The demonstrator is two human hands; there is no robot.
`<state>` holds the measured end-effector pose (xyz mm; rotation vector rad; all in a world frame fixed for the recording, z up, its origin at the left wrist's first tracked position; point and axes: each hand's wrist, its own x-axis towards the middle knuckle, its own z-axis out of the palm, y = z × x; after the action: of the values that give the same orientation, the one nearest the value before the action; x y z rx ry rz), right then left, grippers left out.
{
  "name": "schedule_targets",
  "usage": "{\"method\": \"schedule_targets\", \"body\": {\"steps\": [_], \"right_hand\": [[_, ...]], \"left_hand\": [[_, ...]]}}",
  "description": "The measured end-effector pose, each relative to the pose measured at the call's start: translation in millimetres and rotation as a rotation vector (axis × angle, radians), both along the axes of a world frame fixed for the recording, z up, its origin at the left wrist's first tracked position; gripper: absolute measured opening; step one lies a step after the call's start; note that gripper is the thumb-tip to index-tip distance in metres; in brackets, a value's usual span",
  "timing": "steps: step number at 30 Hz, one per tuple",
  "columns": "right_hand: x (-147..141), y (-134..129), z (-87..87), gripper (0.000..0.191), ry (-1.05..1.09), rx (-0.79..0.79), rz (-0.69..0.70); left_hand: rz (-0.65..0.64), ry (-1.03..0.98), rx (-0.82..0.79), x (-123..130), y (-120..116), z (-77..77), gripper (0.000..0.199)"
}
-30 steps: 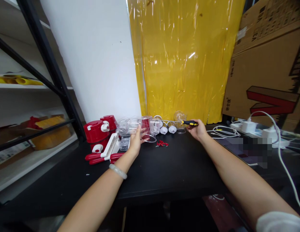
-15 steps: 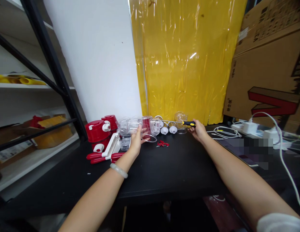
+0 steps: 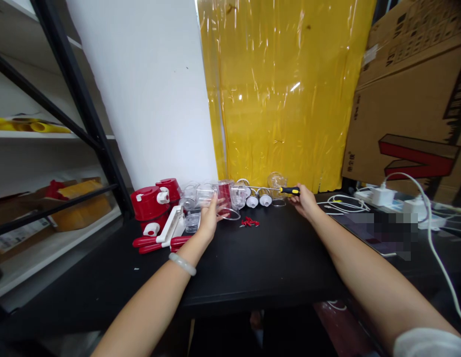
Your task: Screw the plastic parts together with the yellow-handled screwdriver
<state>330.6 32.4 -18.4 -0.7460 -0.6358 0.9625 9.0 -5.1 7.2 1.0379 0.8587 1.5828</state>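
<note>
My left hand point(image 3: 210, 215) is closed around a clear plastic part with a round rim point(image 3: 234, 216), held a little above the black tabletop. My right hand point(image 3: 305, 199) grips a screwdriver point(image 3: 290, 191) by its black and yellow handle. Its thin shaft points left, the tip near the clear part; whether they touch I cannot tell. Small red pieces with metal ends point(image 3: 250, 222) lie on the table between my hands. Behind them rest metal drums with white ends point(image 3: 265, 200). Red housings point(image 3: 145, 203) and a white frame with red handles point(image 3: 173, 225) stand left of my left hand.
A large cardboard box point(image 3: 405, 109) stands at the right, behind a power strip with white adapters point(image 3: 382, 197) and cables. A flat dark device point(image 3: 359, 230), partly blurred out, lies near my right forearm. Yellow plastic sheeting point(image 3: 286, 99) hangs behind the table. A shelf rack point(image 3: 67, 69) is at the left.
The view has shifted very slightly. Both hands keep their grip and stay in nearly the same place, with the screwdriver still pointing left.
</note>
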Motion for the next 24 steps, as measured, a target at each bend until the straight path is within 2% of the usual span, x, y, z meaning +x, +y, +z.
{"method": "schedule_targets", "body": {"steps": [5, 14, 19, 24], "right_hand": [[0.0, 0.6, -1.5, 0.028, 0.002, -0.003, -0.001], [-3.3, 0.0, 1.3, 0.020, 0.008, -0.004, -0.052], [-0.5, -2.1, 3.1, 0.015, 0.130, -0.027, 0.046], [2.3, -4.7, 3.4, 0.017, 0.181, 0.022, 0.111]], "left_hand": [[0.001, 0.019, -0.005, -1.2, 3.5, -1.7, 0.039], [0.007, 0.035, -0.007, 0.7, 1.3, 0.5, 0.032], [0.011, 0.016, -0.014, 1.2, -0.2, 2.2, 0.035], [0.006, 0.022, -0.011, 0.0, 0.9, 0.9, 0.037]]}}
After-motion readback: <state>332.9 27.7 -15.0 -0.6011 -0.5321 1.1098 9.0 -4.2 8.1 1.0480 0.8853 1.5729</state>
